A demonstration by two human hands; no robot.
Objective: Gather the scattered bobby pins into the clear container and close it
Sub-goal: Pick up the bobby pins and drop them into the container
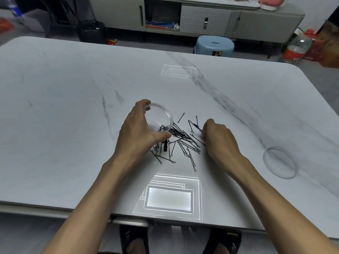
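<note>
We see the left hand [136, 128] wrapped around a clear round container [159, 118], fingers clamped on its wall, tilting its mouth toward the right. A few black bobby pins [180, 142] lie inside its low edge; most lie heaped on the white marble table [64, 107] between the hands. The right hand [218, 137] rests at the heap's right edge, fingers curled together on some pins. The clear lid [279, 162] lies flat, well apart to the right.

Home living room, marble-look table [73, 107], sideboard [201, 17], plastic stool [214, 45]
</note>
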